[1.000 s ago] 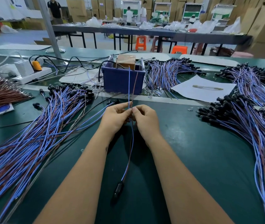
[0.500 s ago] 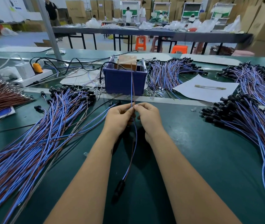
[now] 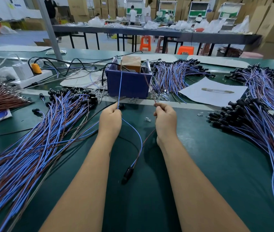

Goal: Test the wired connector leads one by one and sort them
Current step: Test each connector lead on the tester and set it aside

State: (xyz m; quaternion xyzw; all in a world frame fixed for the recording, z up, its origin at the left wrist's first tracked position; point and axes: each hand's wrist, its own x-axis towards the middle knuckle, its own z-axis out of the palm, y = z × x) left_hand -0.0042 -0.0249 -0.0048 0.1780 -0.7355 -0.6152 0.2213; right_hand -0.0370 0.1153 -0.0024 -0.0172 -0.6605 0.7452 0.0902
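1. Workshop floor: stacked cardboard cartons, long dark tables and orange stools at the back, a few people standing at far benches (too blurred for detail).
2. Work surface is a green mat [image 3: 216, 164]. Landmark for all positions below: the blue bin [image 3: 129, 84], which stands at the far middle of the mat and holds a brown box [image 3: 131, 63].
3. Left hand [image 3: 110, 120], on the near side of the bin and slightly left of it, fingers curled, thumb and forefinger pinching the blue wire [image 3: 119, 87]. That wire runs straight up from the pinch to the bin's top edge.
4. Right hand [image 3: 165, 120], on the near side of the bin and slightly right of it, fingers curled around the brown wire [image 3: 148, 81], whose upper end also reaches toward the bin. The hands are apart, each holding one wire.
5. Below the hands both wires droop toward the viewer and meet at a black connector [image 3: 127, 175], which lies on the mat between the forearms, well nearer than the bin.
6. Left of the bin: a large fan of blue-and-brown leads [image 3: 32, 148] with black connectors at its far end; farther left, a brown wire bundle [image 3: 0, 96].
7. Far left of the bin: a white power strip [image 3: 32, 79] with an orange plug [image 3: 36, 68].
8. Right of the bin: another lead pile [image 3: 174, 76], then a white paper sheet [image 3: 213, 92], then a big heap of leads [image 3: 258, 124] along the mat's right side.
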